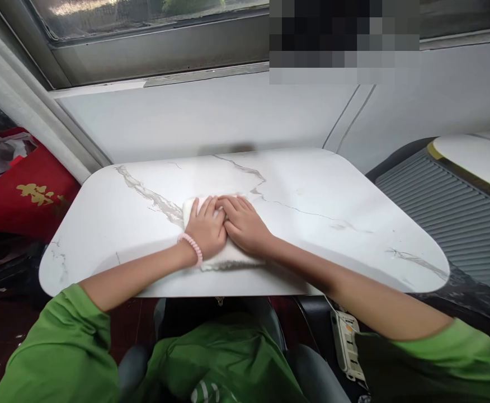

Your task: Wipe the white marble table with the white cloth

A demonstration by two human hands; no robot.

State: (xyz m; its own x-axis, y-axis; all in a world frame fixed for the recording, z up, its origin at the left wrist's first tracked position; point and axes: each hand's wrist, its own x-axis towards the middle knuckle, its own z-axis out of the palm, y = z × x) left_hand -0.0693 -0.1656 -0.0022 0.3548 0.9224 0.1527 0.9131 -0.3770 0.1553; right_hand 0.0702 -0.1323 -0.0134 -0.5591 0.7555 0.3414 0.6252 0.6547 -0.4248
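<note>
A folded white cloth (228, 258) lies on the white marble-patterned table (333, 224), near its front edge. My left hand (205, 226), with a pink bead bracelet at the wrist, lies flat on the cloth with its fingers stretched out. My right hand (245, 224) presses flat on the cloth right beside it, fingers extended, the two hands touching. Most of the cloth is hidden under the hands. Both my sleeves are green.
A window sill and white wall run behind the table. A red cloth with gold print (27, 196) sits at the left. A grey ribbed surface (446, 207) and a second white tabletop (480, 159) lie at the right. A white power strip (348, 338) hangs below the table.
</note>
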